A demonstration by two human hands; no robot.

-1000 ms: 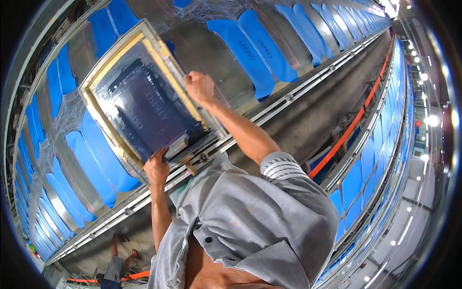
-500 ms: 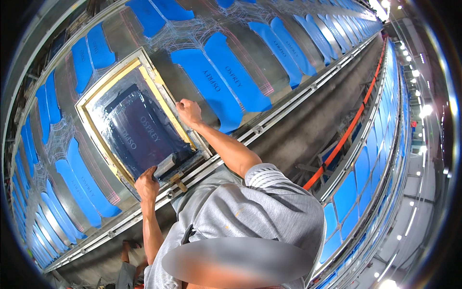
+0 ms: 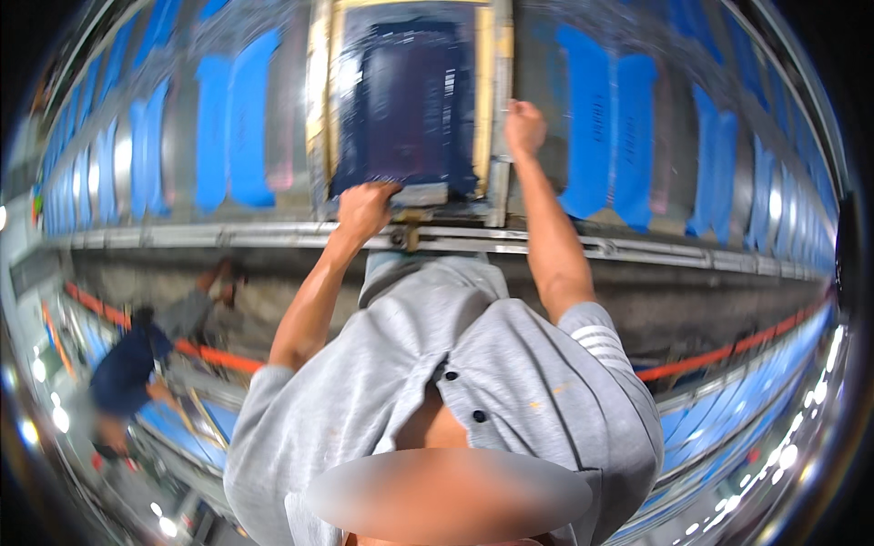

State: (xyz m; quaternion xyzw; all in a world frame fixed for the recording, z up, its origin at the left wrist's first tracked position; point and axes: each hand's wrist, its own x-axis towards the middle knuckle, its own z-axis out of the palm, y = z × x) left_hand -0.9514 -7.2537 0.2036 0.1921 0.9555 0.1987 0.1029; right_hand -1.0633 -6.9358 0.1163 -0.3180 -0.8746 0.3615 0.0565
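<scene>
A screen-printing frame (image 3: pixel 500 177) lies on the long table before me, its metal sides edged with yellowish tape. Dark blue ink (image 3: pixel 350 168) surrounds the darker printing area of its mesh (image 3: pixel 405 100). At the near end of the mesh rests a squeegee (image 3: pixel 425 194) with a pale bar. My left hand (image 3: pixel 366 209) is closed around the squeegee's left end, which its fingers partly hide. At the frame's right side, my right hand (image 3: pixel 525 129) is closed with its fingertips against the outer edge, though blur softens the contact.
Blue printed fabric pieces (image 3: pixel 590 127) lie in pairs along the table on both sides of the frame. A metal rail (image 3: pixel 655 253) runs along its near edge. Behind me are an orange bar (image 3: pixel 728 350) and another table; a co-worker (image 3: pixel 132 364) bends at the lower left.
My view has swung, so the frame now stands straight at the top and the co-worker shows more fully. Both hands keep roughly their places at the squeegee and the frame's edge.
</scene>
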